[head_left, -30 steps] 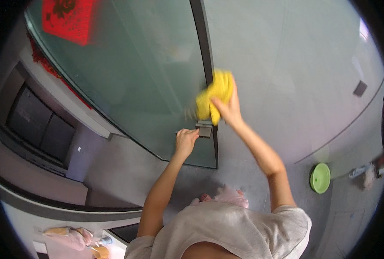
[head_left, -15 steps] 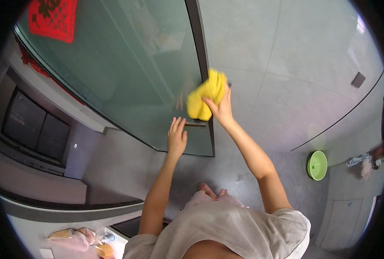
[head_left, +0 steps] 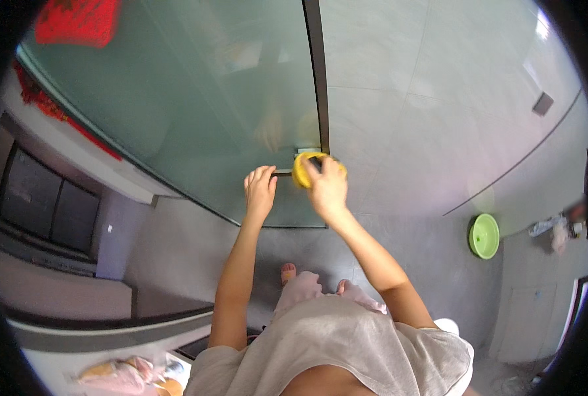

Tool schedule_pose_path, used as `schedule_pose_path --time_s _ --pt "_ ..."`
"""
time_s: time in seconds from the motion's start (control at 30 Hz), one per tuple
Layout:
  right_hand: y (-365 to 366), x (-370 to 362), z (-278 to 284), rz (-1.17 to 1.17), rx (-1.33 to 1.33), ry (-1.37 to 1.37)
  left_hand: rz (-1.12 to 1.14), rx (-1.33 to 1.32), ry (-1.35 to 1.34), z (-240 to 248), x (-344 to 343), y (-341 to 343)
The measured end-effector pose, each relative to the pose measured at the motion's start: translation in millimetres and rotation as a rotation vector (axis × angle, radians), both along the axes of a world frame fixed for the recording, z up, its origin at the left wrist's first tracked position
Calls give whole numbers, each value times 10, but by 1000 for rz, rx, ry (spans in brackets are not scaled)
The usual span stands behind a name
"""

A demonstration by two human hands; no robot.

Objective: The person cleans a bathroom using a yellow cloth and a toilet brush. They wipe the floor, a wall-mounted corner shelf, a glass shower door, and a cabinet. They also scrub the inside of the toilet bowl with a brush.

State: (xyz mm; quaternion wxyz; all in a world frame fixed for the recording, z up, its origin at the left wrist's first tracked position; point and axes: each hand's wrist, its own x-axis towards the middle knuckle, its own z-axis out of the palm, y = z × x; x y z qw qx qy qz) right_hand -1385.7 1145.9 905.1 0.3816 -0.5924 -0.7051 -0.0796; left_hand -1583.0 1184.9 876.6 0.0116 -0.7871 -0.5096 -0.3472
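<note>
Cloth (head_left: pixel 300 174) in right hand (head_left: pixel 329 189), at edge of door (head_left: pixel 195 112). Left of grip: handle (head_left: pixel 282 174), then left hand (head_left: pixel 260 189) at its end. Right, well apart: basin (head_left: pixel 486 248) on floor (head_left: pixel 426 264).

- Soft indoor light, dimmer at left
- White glare on the wall (head_left: pixel 386 132), upper right
- Faint reflections in the glass door (head_left: pixel 175 86)
- Red decoration (head_left: pixel 76 21) slightly blurred
- Black fisheye rim, straight edges bowed
</note>
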Motion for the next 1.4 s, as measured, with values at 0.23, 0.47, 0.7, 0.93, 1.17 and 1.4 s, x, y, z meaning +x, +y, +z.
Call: schedule_pose_path --time_s 0.23,0.47,0.7,0.93,1.17,1.4 --pt "26 -298 -7 -168 -54 -118 -132 -62 -84 23 -228 214" --pt "158 -890 -165 -449 43 -138 -313 -82 -126 44 -346 399" --pt "95 -649 -144 -575 -74 -11 -420 -103 -91 52 -504 562" --pt "150 -1070 -183 -514 20 -215 -436 -93 -144 -24 -481 584" --pt "73 -458 -113 -528 -92 -30 -416 -118 -160 58 -477 513" --pt "-233 -73 635 -21 -255 880 -511 -726 -268 691 -613 388"
